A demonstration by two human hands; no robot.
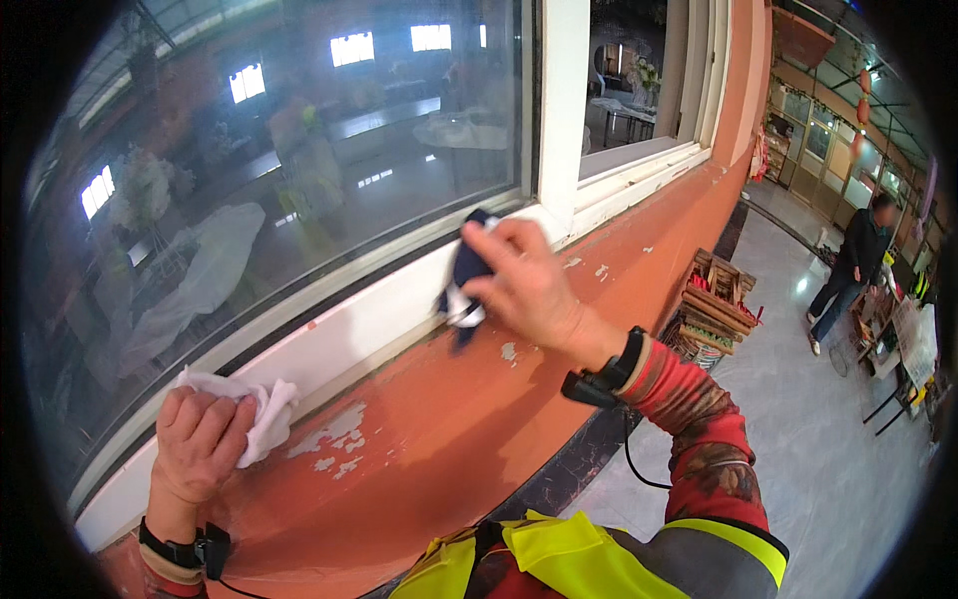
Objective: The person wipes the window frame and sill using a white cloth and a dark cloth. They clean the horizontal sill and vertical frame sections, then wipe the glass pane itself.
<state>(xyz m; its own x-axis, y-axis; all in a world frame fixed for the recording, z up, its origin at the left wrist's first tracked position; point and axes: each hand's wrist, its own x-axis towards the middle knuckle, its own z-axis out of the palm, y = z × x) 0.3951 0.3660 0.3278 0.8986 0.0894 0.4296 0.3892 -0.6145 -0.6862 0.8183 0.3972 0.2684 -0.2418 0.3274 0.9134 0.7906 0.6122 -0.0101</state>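
Observation:
My left hand (205, 439) is closed round a bunched white cloth (269, 414) and rests on the lower left of the white window frame (329, 344). In my right hand (529, 285) is a dark blue and white cloth (467, 285), gripped between thumb and fingers. That cloth lies against the frame's lower rail, close to the upright post, and its lower end is blurred and hangs over the orange wall. Above both hands is the large glass pane (319, 150), full of reflections.
The orange wall (429, 439) below the frame has peeling paint patches. To the right, an open window section (634, 80) shows a room. Stacked wooden crates (714, 304) stand by the wall. A person in dark clothes (858, 255) stands farther off near a cluttered table (908, 349).

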